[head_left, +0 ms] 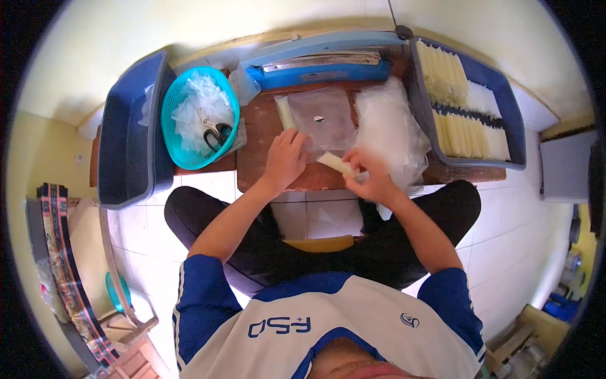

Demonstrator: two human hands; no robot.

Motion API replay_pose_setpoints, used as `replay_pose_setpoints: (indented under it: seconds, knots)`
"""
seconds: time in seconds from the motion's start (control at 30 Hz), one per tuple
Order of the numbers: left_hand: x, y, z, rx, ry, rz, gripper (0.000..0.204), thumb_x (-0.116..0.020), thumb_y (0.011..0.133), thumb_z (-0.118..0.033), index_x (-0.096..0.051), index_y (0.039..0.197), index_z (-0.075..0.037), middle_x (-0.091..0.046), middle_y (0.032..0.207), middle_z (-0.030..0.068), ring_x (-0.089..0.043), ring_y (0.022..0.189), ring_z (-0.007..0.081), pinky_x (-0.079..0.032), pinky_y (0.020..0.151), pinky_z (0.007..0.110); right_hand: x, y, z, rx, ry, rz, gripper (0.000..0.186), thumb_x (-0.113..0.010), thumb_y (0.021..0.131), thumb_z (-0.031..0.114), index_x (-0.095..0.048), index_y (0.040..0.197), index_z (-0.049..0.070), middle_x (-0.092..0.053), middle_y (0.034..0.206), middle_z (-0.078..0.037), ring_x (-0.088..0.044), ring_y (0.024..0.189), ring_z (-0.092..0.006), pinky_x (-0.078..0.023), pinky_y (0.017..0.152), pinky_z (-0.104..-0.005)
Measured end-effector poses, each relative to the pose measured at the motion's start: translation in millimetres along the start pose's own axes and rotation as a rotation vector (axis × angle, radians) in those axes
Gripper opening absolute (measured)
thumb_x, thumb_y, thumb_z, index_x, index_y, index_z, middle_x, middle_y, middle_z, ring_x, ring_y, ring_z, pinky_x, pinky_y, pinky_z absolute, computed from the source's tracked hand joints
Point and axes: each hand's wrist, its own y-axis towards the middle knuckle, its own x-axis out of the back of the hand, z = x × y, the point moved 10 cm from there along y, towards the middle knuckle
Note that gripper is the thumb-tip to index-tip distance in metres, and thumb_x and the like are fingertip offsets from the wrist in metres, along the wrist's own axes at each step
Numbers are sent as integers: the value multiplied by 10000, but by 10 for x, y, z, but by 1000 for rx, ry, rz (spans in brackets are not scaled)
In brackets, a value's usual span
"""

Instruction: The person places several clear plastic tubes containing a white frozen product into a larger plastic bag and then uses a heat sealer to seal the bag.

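My left hand has its fingers curled at the near left edge of a clear plastic bag, by a pale yellow stick lying along that edge; what the fingertips grip is unclear. In my right hand, a second pale yellow stick is pinched, slanting toward the middle. A pile of clear plastic bags lies just right of it. All these are over a low wooden table.
A blue sealing machine stands behind. On the left are an empty dark tub and a turquoise basket of plastic scraps with black-handled scissors. A grey-blue tray of yellow and white sticks sits right. My crossed legs are below.
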Motion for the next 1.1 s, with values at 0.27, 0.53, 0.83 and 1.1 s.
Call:
replay_pose_setpoints:
  seconds: [0.27,0.53,0.83,1.1]
  knots:
    - [-35,-4,165,105,-141,-46,169,-634,813,-106,-594,971,-62,-563,918,142,-581,846,360,-482,724,427,-683,-188,-50,238,-291,-12,134,-673,784,83,-556,833,37,-603,1116,-157,-655,762,-294,-551,599,-366]
    - [43,-22,191,66,-162,-126,125,-605,803,-90,-557,916,-67,-512,854,129,-565,809,337,-476,681,431,-911,-41,-107,243,-381,12,336,-648,780,49,-595,1109,88,-506,1260,-226,-609,1017,-364,-565,743,-385]
    - [66,-7,171,50,-214,-141,108,-632,826,-130,-592,904,-67,-539,861,137,-574,804,350,-477,687,429,-1144,150,-410,330,-473,-29,336,-594,792,13,-560,1126,-8,-536,1196,-229,-575,1044,-370,-487,901,-414]
    - [156,32,156,42,-155,-186,144,-627,835,-194,-598,888,-63,-547,851,126,-571,793,339,-467,688,432,-1062,417,-700,3,-396,-212,216,-553,823,42,-570,1021,-44,-576,1010,-251,-569,876,-435,-480,742,-467]
